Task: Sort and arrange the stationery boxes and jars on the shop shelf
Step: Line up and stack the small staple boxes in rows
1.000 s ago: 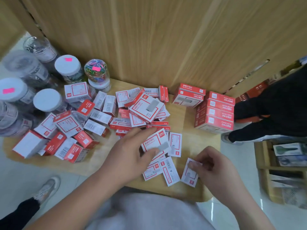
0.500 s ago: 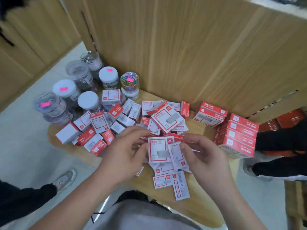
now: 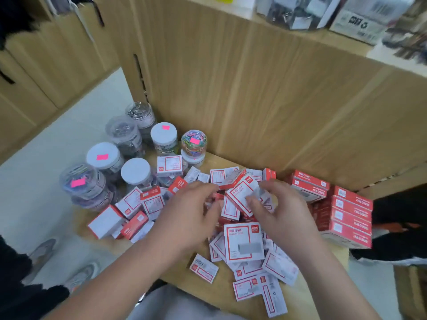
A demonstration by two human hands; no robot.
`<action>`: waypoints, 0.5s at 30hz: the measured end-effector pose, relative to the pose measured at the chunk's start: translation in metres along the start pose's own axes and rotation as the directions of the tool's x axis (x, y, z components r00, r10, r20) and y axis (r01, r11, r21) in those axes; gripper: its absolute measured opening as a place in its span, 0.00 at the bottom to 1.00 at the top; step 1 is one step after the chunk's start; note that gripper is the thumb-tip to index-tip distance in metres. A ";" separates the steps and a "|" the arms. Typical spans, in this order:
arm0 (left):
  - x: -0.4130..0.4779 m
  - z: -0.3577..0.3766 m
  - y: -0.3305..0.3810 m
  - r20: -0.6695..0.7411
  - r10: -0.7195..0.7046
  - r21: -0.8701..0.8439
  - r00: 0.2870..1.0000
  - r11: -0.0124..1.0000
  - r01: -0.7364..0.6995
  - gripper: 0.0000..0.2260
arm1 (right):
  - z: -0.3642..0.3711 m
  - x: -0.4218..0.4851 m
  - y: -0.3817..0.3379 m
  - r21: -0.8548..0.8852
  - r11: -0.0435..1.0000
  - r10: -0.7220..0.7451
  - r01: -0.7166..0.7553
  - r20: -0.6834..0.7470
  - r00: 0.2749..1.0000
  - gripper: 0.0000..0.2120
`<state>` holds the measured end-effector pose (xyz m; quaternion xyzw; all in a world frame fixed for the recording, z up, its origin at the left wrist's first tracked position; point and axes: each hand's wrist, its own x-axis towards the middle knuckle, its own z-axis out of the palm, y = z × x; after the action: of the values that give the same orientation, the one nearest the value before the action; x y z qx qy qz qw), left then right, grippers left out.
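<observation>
Left hand, right hand over boxes — grip unclear; jars beside.

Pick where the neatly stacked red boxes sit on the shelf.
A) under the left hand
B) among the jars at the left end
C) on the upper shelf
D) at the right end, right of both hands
D: the stacked red boxes stand at the right end, past the right hand; the jars cluster at the left.
</observation>
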<state>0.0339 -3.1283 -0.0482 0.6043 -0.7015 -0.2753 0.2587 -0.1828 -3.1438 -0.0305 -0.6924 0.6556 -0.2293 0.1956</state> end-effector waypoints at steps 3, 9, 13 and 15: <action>0.026 0.007 0.012 0.138 -0.022 0.148 0.990 0.989 0.002 0.17 | 0.007 0.007 -0.010 -0.100 0.993 0.069 -0.065 0.043 0.997 0.19; 0.042 0.019 0.014 0.170 -0.026 0.087 0.985 0.996 0.011 0.20 | 0.005 0.004 -0.004 0.066 0.978 0.198 -0.199 0.022 0.980 0.14; 0.042 0.018 0.013 0.119 0.069 -0.083 0.991 0.995 -0.060 0.18 | 0.005 -0.004 -0.004 0.185 0.963 0.211 -0.198 -0.056 0.976 0.16; 0.042 0.015 0.015 0.107 0.107 -0.190 0.989 0.978 -0.085 0.16 | 0.000 -0.010 -0.004 0.269 0.950 0.189 -0.159 -0.090 0.978 0.21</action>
<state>0.0073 -3.1669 -0.0471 0.5260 -0.7150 -0.3613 0.2855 -0.1799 -3.1331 -0.0288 -0.5858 0.6886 -0.3343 0.2662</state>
